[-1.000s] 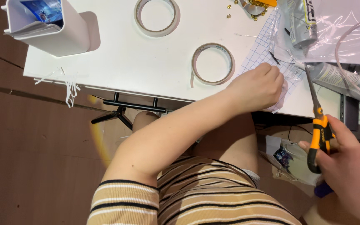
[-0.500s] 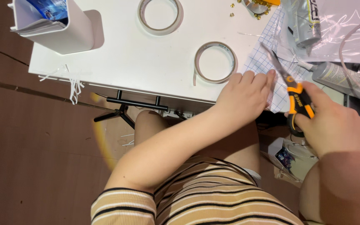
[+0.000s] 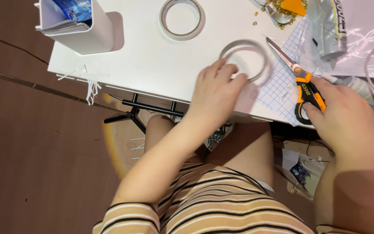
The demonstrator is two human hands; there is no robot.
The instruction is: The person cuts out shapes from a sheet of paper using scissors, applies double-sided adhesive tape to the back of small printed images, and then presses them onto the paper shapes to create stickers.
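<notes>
Your left hand (image 3: 215, 93), fingers spread, touches tape ring (image 3: 244, 60) at one o'clock; right hand (image 3: 347, 119) fingers curled on scissors (image 3: 301, 84).

A white bin (image 3: 92, 37) and gold beads (image 3: 278, 9) sit on the table (image 3: 152, 60).

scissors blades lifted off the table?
No, the orange-handled scissors lie flat on the grid paper, with the right hand resting on the handles.
</notes>
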